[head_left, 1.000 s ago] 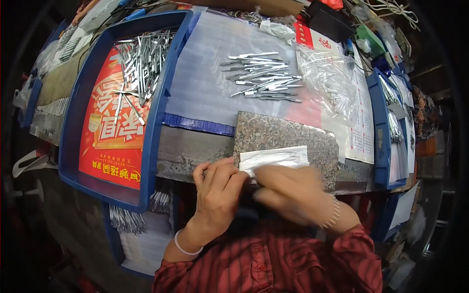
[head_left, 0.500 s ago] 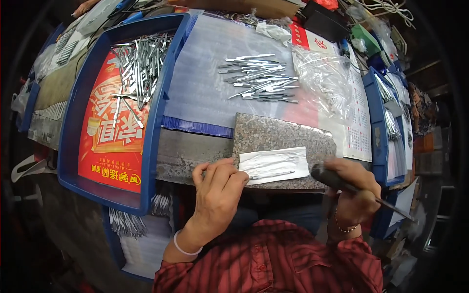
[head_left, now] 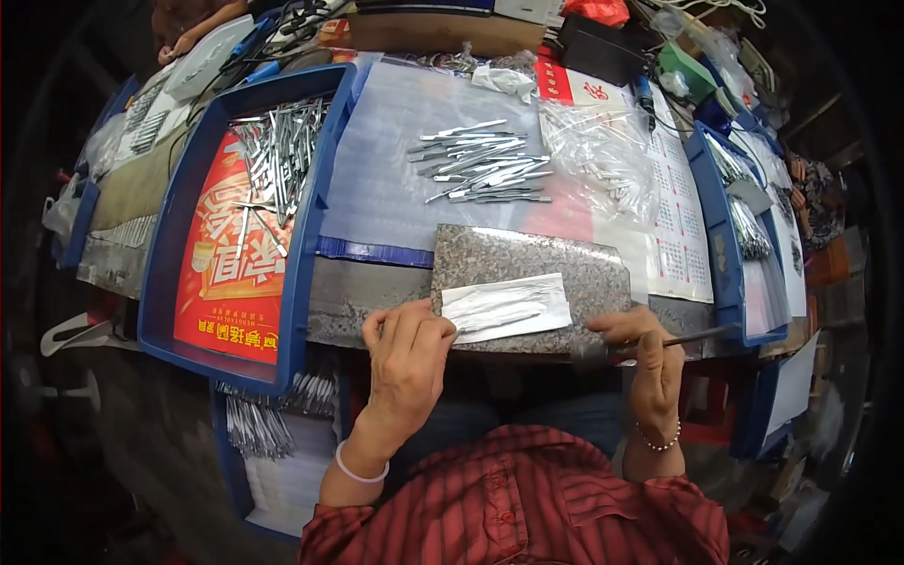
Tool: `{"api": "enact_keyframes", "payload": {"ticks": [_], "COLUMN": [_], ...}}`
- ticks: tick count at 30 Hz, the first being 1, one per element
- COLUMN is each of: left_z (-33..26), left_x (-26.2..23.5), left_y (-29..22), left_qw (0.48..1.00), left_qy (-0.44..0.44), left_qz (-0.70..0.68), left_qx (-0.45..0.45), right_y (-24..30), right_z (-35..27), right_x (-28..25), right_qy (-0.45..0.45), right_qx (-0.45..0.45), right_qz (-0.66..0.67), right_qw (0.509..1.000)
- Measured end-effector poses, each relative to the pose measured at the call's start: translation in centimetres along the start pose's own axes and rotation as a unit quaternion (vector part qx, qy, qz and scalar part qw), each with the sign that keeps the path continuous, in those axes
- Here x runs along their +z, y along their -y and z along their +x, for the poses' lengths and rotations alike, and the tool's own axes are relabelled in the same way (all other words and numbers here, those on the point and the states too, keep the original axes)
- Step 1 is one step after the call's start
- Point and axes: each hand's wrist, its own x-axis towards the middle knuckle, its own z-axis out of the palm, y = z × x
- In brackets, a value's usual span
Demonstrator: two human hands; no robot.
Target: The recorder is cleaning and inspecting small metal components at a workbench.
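My left hand [head_left: 407, 358] rests at the left end of a white paper strip [head_left: 556, 315]. Its fingers are curled and pressed together; whatever they pinch is hidden. The creased paper lies on a speckled stone slab [head_left: 527, 250] at the bench's near edge. In my right hand [head_left: 654, 372] is a hammer-like tool [head_left: 692, 337] with a thin handle and a dark, motion-blurred head, low beside the slab's near right edge. Beyond the slab, a loose pile of slim silver metal pieces [head_left: 485, 169] lies on a plastic-covered sheet [head_left: 372, 179].
A blue tray [head_left: 315, 226] at the left holds more silver pieces [head_left: 282, 155]. Clear plastic bags [head_left: 607, 155] lie right of the pile, and another blue tray [head_left: 720, 254] stands at the right. Below the bench sits a lower tray [head_left: 287, 480]. Another person's hands [head_left: 179, 45] appear far left.
My right hand has turned, bringing the tool's head left and slightly down, its handle now nearly level. My left hand stays by the paper. The whole view has shifted a little.
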Motion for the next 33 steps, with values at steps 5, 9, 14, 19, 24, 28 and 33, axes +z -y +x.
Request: {"api": "enact_keyframes", "payload": {"ticks": [5, 9, 14, 19, 24, 28, 33], "left_z": [-1.3, -3.3, -5.9, -7.7, -8.6, -8.6, -9.1], "left_x": [-2.2, -4.2, -4.9, -5.4, -5.3, -5.2, -5.5], "left_y": [-2.4, -4.4, -5.1, -5.0, -4.7, -4.3, -3.6], "left_qw": [0.999, 0.996, 0.992, 0.982, 0.968, 0.96, 0.946], "left_qy": [-0.035, -0.02, -0.014, -0.012, -0.005, 0.016, 0.053], "left_qz": [-0.041, -0.091, -0.112, -0.148, -0.191, -0.199, -0.222], "left_qx": [0.004, -0.007, -0.061, -0.114, -0.162, -0.195, -0.23], "right_y": [-0.1, -0.7, 0.1, 0.4, 0.6, 0.2, 0.1], "right_z": [-2.3, -2.7, -2.4, -2.6, -2.7, -2.9, -2.8], "right_x": [1.2, 2.8, 4.6, 5.9, 6.4, 7.1, 8.0], "right_qy": [0.047, 0.116, 0.175, 0.201, 0.215, 0.205, 0.214], "right_qx": [0.174, 0.186, 0.253, 0.188, 0.187, 0.14, 0.125], "right_qz": [0.198, 0.335, 0.308, 0.222, 0.2, 0.186, 0.152], "right_qw": [0.963, 0.916, 0.9, 0.935, 0.938, 0.951, 0.957]}}
